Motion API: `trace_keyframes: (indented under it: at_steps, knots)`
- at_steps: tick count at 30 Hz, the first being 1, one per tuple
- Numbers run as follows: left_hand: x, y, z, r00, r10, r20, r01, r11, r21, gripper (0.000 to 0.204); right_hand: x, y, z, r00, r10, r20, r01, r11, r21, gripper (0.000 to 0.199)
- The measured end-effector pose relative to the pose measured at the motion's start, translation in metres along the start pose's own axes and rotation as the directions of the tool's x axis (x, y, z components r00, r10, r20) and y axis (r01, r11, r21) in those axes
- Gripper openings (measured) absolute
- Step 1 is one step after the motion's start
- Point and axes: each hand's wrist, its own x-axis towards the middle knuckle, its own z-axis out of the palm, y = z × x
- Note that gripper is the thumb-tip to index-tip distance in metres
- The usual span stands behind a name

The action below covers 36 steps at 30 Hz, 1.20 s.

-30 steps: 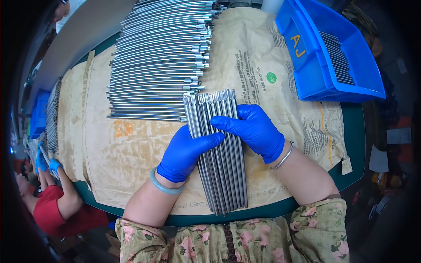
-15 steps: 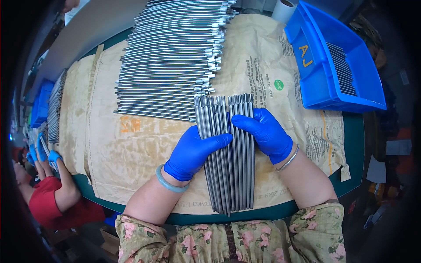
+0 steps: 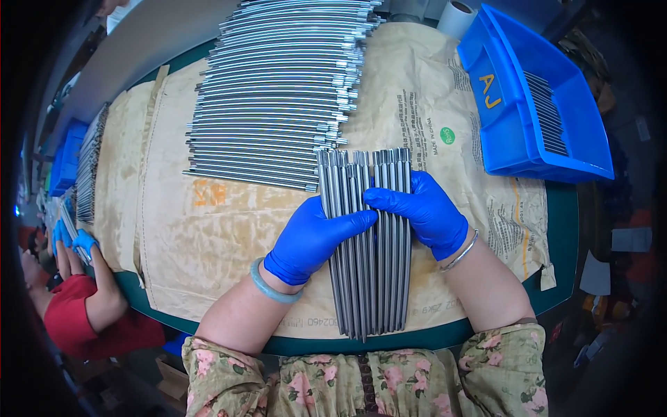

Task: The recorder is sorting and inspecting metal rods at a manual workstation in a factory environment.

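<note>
A flat row of long grey metal rods lies lengthwise in front of me on a brown paper sack. Both my hands wear blue gloves. My left hand presses flat on the left part of the row, fingers reaching right across the rods. Over the right part rests my right hand, its fingertips meeting the left ones near the middle. Neither hand lifts a rod. A large stack of the same rods lies crosswise further back, just beyond the row's far ends.
A blue plastic bin with a few rods inside stands at the back right. A white roll sits behind it. At the left edge a person in red with blue gloves handles more rods. The green table rim curves around.
The rod row and both hands sit slightly further right and nearer; my fingertips have closed toward each other across the rods.
</note>
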Motion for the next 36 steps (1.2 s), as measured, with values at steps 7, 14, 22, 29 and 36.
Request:
trace_keyframes:
  at_steps: [7,14,22,29,36]
  knots:
    - [0.000,-0.001,0.002,1.000,0.011,-0.010,-0.011,1.000,0.000,0.029,-0.001,0.000,-0.003,1.000,0.001,0.021,-0.001,1.000,0.011,0.025]
    - [0.002,-0.002,0.001,1.000,0.013,-0.004,-0.013,1.000,0.025,0.030,0.001,0.004,-0.006,1.000,-0.001,0.014,0.001,1.000,0.021,0.023]
    - [0.006,-0.005,-0.004,0.999,0.022,-0.022,-0.021,0.997,0.078,0.031,0.006,0.008,-0.008,1.000,0.006,0.015,-0.006,1.000,0.015,0.022]
    - [0.008,-0.005,-0.006,0.999,0.039,-0.030,-0.036,0.995,0.096,0.029,0.009,0.007,-0.002,1.000,-0.025,0.010,0.025,1.000,-0.002,0.025]
    - [0.004,-0.004,-0.007,0.999,0.039,-0.022,-0.037,0.997,0.063,0.028,0.006,0.005,-0.004,1.000,0.019,-0.005,-0.019,1.000,0.022,0.027]
